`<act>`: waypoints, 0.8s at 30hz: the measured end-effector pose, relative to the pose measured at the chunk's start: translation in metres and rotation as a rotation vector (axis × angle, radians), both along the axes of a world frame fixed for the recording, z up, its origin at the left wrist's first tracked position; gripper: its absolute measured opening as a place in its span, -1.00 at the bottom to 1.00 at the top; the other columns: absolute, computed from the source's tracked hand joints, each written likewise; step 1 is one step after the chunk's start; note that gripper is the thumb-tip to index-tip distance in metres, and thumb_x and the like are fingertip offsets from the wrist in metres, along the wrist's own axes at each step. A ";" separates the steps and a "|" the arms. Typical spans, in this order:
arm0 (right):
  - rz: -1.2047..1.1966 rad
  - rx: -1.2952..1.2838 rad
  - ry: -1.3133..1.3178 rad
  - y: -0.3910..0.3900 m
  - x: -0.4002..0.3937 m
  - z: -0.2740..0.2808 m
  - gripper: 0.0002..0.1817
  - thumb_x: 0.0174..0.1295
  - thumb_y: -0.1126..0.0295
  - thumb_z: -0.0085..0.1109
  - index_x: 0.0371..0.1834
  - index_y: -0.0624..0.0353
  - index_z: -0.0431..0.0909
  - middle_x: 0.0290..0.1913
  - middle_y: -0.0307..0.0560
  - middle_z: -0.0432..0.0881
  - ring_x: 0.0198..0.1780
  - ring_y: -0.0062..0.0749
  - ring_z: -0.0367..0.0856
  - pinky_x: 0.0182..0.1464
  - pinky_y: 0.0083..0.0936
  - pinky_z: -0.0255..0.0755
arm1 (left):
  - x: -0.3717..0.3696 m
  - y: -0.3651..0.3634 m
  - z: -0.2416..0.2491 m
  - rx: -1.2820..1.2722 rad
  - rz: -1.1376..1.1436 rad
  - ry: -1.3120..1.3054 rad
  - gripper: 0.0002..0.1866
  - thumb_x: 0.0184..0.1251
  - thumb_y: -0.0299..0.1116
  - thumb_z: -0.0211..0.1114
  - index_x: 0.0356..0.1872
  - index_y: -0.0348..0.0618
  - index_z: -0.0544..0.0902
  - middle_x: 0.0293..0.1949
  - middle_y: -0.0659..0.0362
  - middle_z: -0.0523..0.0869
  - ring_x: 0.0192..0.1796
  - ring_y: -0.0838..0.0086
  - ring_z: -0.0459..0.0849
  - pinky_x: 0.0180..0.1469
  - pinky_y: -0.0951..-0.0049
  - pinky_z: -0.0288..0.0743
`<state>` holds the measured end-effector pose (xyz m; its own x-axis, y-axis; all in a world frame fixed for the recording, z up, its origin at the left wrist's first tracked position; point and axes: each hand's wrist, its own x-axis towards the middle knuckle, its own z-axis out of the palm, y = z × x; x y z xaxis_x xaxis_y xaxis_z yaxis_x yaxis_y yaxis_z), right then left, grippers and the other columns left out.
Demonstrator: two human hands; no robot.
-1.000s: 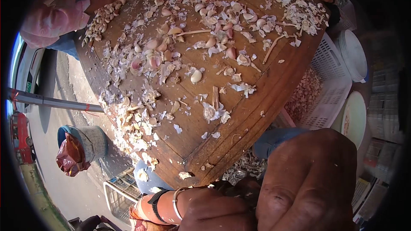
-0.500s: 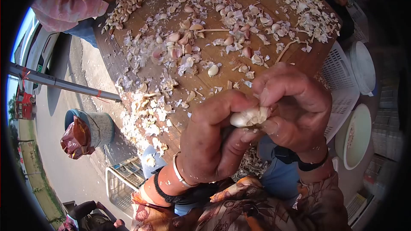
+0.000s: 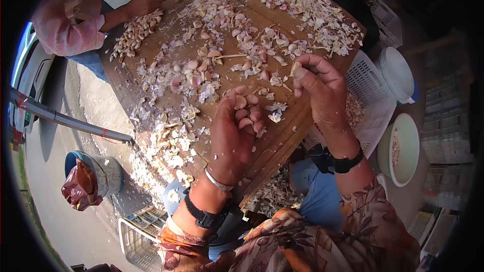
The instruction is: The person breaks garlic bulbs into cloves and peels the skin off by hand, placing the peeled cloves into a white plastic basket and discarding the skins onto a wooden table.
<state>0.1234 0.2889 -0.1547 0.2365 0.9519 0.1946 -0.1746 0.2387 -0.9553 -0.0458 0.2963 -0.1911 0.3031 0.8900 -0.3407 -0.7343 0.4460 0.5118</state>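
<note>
Several pinkish garlic cloves [image 3: 244, 113] lie in my left hand [image 3: 233, 131], its fingers curled round them above the wooden table [image 3: 282, 143]. My right hand [image 3: 321, 88] is to the right and higher up, thumb and fingers pinching a small pale piece [image 3: 296, 68], perhaps garlic or its skin. The two hands are apart. Loose cloves [image 3: 191, 65] and papery skins [image 3: 171, 146] are scattered over the wood beyond and left of my hands.
Across the table a person's hand [image 3: 151, 1] is near a heap of cloves [image 3: 132, 35]. White crates [image 3: 370, 83], a pale green basin [image 3: 406, 146] and a white bucket [image 3: 397, 73] stand at right; a blue bucket [image 3: 108, 174] with a maroon bag [image 3: 80, 186] is at left.
The garlic bulb held between both hands has come apart into cloves in my left hand. My hands have separated, the right one moving up. The view has shifted.
</note>
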 end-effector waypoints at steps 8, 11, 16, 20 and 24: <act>-0.154 0.032 -1.343 0.044 -0.008 -0.046 -0.71 0.12 0.42 0.18 -0.09 0.29 0.53 -0.26 0.10 0.59 -0.20 -0.01 0.58 -0.17 -0.28 0.48 | -0.010 0.017 -0.020 -0.110 -0.060 -0.264 -0.87 0.39 -0.31 0.05 -0.18 -0.11 0.44 -0.33 0.18 0.52 -0.43 0.54 0.46 -0.61 0.69 0.27; -0.187 0.104 -1.367 0.059 -0.007 -0.059 -0.68 0.13 0.41 0.16 -0.04 0.28 0.50 -0.28 0.07 0.58 -0.21 -0.04 0.58 -0.15 -0.25 0.47 | -0.011 0.019 -0.009 0.022 0.034 -0.062 -0.82 0.37 -0.33 0.06 -0.09 -0.13 0.46 -0.33 0.20 0.54 -0.45 0.57 0.45 -0.62 0.70 0.25; 0.012 -0.071 -0.568 0.052 0.003 -0.050 -0.70 0.21 0.34 0.17 -0.05 0.28 0.51 -0.35 -0.17 0.57 -0.39 -0.40 0.54 -0.34 -0.43 0.46 | -0.012 0.019 0.018 -0.016 0.192 0.123 -0.77 0.37 -0.26 0.11 -0.06 -0.12 0.50 -0.40 0.25 0.56 -0.51 0.68 0.42 -0.61 0.72 0.17; 0.344 -0.248 0.321 0.013 -0.008 -0.013 -0.71 0.26 0.30 0.16 -0.08 0.28 0.51 -0.40 -0.24 0.51 -0.48 -0.75 0.36 -0.53 -0.81 0.20 | -0.017 0.025 -0.001 -0.006 0.127 -0.021 -0.80 0.40 -0.24 0.07 -0.11 -0.09 0.51 -0.43 0.29 0.52 -0.56 0.68 0.33 -0.61 0.72 0.12; 0.820 -0.047 0.594 -0.031 -0.042 0.034 -0.63 0.23 0.17 0.19 -0.14 0.31 0.53 -0.46 -0.23 0.50 -0.50 -0.72 0.35 -0.58 -0.78 0.21 | -0.016 0.023 -0.004 0.077 0.052 -0.001 -0.81 0.41 -0.25 0.04 -0.13 -0.11 0.51 -0.43 0.28 0.51 -0.59 0.68 0.30 -0.64 0.71 0.12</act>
